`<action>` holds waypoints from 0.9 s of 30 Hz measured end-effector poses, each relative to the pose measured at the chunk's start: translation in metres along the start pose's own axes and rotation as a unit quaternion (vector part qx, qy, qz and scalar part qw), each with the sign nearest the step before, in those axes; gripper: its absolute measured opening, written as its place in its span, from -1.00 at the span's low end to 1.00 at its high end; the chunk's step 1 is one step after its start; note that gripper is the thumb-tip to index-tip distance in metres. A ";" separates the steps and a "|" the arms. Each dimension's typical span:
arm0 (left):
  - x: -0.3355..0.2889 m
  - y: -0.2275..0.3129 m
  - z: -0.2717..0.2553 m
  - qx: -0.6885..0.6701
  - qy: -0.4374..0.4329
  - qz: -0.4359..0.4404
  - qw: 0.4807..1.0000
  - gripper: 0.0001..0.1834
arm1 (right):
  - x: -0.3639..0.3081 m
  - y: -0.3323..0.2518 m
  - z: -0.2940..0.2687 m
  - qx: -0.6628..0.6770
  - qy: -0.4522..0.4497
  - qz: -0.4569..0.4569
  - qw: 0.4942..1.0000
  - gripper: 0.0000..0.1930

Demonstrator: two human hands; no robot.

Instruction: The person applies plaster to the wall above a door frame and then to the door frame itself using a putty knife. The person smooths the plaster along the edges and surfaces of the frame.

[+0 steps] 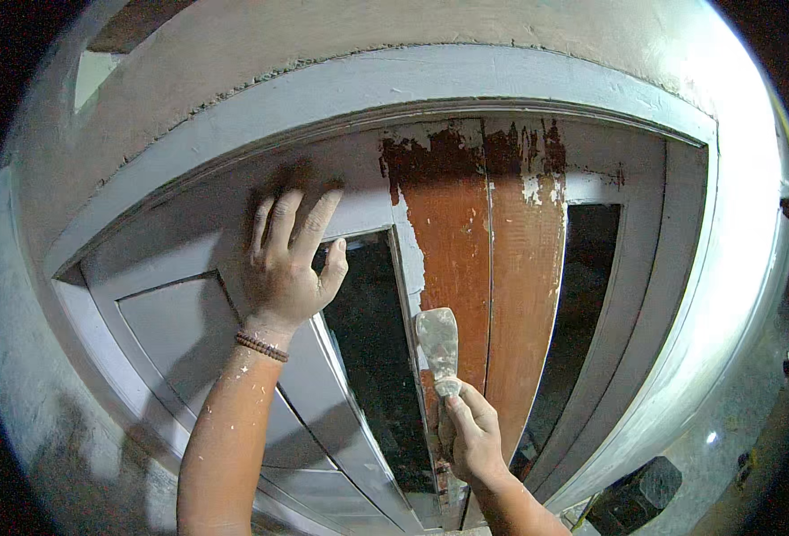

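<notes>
My left hand (289, 255) rests with spread fingers against the grey-painted upper part of a wooden door (314, 192); a beaded bracelet circles that wrist. In my right hand (477, 429) is a putty knife (437, 344), gripped by its handle, its broad, smeared blade pointing up. The blade lies over the edge between grey paint and a bare reddish-brown strip (453, 241) down the door's middle. Ragged paint remnants and dark patches show at the top of that strip. Pale flakes dot my left forearm.
Dark glass panels (368, 330) flank the bare strip, the second glass panel (582, 286) being to its right. A pale door frame (466, 71) surrounds the door, set in a plastered wall (394, 27). At the lower right, a dark boxy object (636, 496) sits on the floor.
</notes>
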State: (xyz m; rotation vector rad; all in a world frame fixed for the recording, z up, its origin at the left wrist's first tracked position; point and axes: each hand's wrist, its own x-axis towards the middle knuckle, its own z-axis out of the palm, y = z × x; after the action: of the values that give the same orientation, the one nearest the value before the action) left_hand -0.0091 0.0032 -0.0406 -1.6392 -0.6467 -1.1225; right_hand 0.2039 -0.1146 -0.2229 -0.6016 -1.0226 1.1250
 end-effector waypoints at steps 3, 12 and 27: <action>0.000 0.000 0.000 0.006 -0.002 -0.001 1.000 -0.37 | 0.004 -0.010 0.004 -0.018 -0.002 0.001 1.000 -0.68; -0.001 0.000 0.002 0.009 -0.005 -0.004 1.000 -0.38 | 0.003 -0.014 0.011 -0.013 0.036 0.054 0.998 -0.69; 0.001 0.001 0.004 -0.017 0.010 0.000 1.000 -0.36 | 0.015 -0.025 0.014 0.021 -0.023 -0.016 0.999 -0.68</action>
State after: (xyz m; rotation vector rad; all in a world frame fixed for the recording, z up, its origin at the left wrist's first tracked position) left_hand -0.0067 0.0065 -0.0404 -1.6556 -0.6181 -1.1543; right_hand 0.2038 -0.1108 -0.1914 -0.5276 -1.0419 1.1332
